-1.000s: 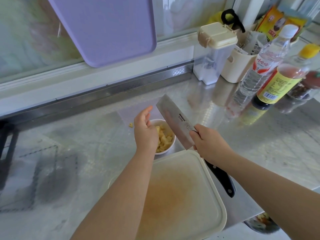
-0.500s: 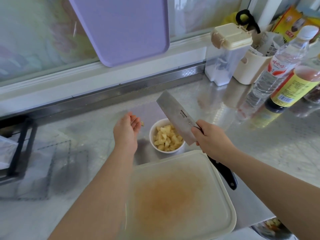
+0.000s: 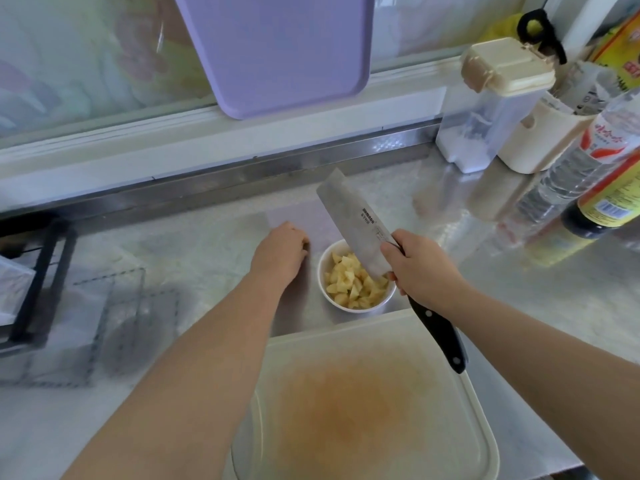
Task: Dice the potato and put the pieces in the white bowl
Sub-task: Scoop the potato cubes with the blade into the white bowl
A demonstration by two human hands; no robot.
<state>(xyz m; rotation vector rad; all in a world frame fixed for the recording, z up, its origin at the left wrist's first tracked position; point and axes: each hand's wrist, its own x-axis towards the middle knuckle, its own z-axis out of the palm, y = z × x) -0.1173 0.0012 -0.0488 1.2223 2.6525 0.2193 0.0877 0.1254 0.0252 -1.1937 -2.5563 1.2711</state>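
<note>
Left hand [image 3: 280, 252] palm-down, fingertips hidden; right hand [image 3: 420, 268] round cleaver [image 3: 353, 223]

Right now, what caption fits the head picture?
Diced potato sits in the white bowl; the right hand holds a cleaver over it, left hand alongside.

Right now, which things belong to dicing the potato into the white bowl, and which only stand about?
Belong to the job: white bowl, potato pieces inside it, cleaver gripped by the right hand, white cutting board, left hand beside the bowl.
Only standing about: purple board, clear container, cream holder, clear bottle, sauce bottle, black rack.
</note>
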